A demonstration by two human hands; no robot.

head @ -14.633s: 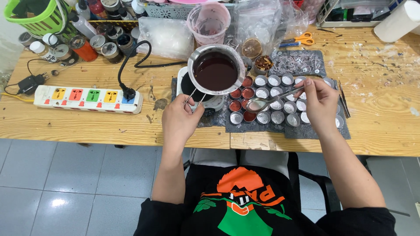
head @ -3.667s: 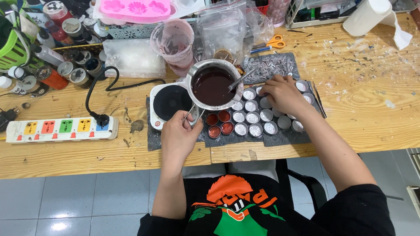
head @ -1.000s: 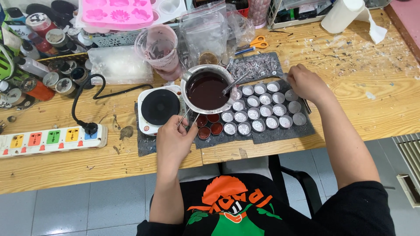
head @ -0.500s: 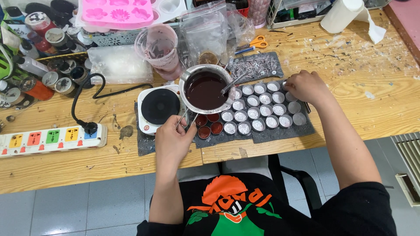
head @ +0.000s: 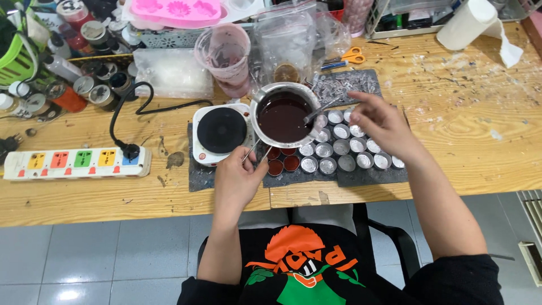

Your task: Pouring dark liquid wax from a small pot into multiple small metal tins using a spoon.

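Note:
My left hand [head: 237, 179] grips the wire handle of a small metal pot [head: 255, 116] full of dark red-brown liquid, held just above the left end of the cups. A spoon [head: 323, 109] rests in the pot with its handle pointing right. My right hand [head: 379, 123] hovers over the rows of small round metal cups [head: 341, 148], fingers apart, fingertips close to the spoon's handle end without gripping it. Two cups at the left end [head: 284, 165] hold red liquid; the others look unfilled. The cups stand on a dark grey mat [head: 370, 176].
A small electric hot plate [head: 220, 130] sits left of the pot, its cable running to a power strip [head: 76, 162]. Behind stand a pink cup [head: 226, 53], plastic bags [head: 293, 34], orange scissors [head: 351, 56], a pink mould [head: 180, 11], several jars [head: 84, 85] and a paper roll [head: 468, 22].
My right hand has moved left and slightly up from over the right cups toward the spoon's handle. My left hand and the pot have stayed in place.

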